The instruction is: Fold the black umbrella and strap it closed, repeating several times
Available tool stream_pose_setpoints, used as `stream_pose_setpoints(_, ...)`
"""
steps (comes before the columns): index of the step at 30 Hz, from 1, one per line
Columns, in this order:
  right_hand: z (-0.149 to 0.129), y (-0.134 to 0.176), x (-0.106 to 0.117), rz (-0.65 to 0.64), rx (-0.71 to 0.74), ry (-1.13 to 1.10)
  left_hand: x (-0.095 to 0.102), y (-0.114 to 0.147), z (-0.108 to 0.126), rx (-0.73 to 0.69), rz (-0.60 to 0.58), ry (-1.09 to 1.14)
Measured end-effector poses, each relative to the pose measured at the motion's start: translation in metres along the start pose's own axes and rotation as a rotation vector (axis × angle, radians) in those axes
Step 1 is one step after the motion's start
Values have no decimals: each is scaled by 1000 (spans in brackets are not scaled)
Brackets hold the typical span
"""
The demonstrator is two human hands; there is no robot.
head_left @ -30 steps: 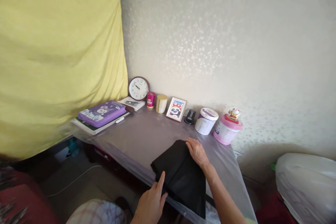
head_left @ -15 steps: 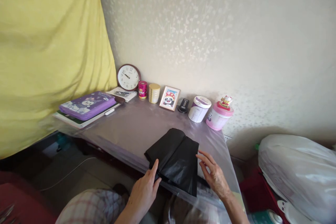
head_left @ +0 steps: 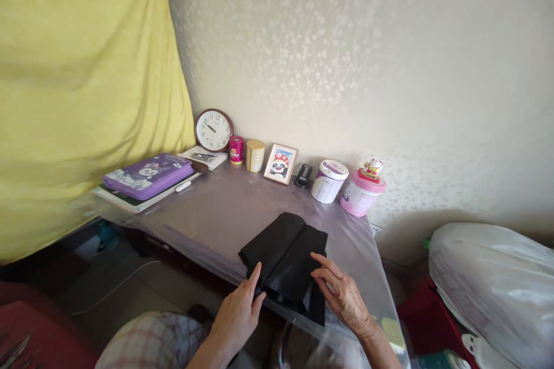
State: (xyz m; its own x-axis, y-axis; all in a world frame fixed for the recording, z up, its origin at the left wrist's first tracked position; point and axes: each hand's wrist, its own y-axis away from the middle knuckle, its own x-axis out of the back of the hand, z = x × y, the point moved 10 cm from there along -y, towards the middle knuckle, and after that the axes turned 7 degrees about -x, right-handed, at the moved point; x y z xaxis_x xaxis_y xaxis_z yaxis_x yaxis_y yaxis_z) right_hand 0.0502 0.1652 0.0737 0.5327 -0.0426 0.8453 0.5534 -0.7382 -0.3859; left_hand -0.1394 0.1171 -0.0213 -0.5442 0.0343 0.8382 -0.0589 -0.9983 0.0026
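A black plastic bag (head_left: 283,253), folded into layers with a crease down its middle, lies at the table's front edge and partly overhangs it. My left hand (head_left: 237,310) is at its near left corner, index finger on top and thumb at the edge, gripping it. On the other side my right hand (head_left: 344,297) has its thumb and fingertips closed on the right edge of the upper layer. That layer is bent inward, and a lower black layer shows beneath it. The fingers curled under my left hand are hidden.
Along the wall stand a clock (head_left: 214,130), a pink can (head_left: 236,150), a yellow-lidded jar (head_left: 255,156), a panda picture frame (head_left: 281,164), a white tub (head_left: 329,182) and a pink tub (head_left: 362,193). A purple case (head_left: 148,176) lies left; a white bag (head_left: 493,282) bulges right.
My right hand has moved left from beside the bag onto its right part, and the upper layer's edge has shifted inward. My left hand has stayed in place.
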Motion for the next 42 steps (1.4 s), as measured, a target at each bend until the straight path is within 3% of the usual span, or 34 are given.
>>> stream_pose_setpoints(7,-13,-43,11,116,-13,-156,8,-4,-3,-7,19,122)
stream_pose_setpoints(14,-40,-99,-5,206,81,-198,12,-5,-8,17,-42,159)
stream_pose_setpoints(21,-48,-130,-47,145,94,-87,2,-3,-3,-27,-51,97)
stream_pose_setpoints(29,-48,-139,-85,35,57,85,3,0,10,-64,-69,31)
stream_pose_setpoints(36,-48,-139,-107,-111,61,223,0,2,8,-52,-54,-12)
stream_pose_setpoints(42,-47,-142,-114,-154,63,271,3,3,14,-49,-37,-77)
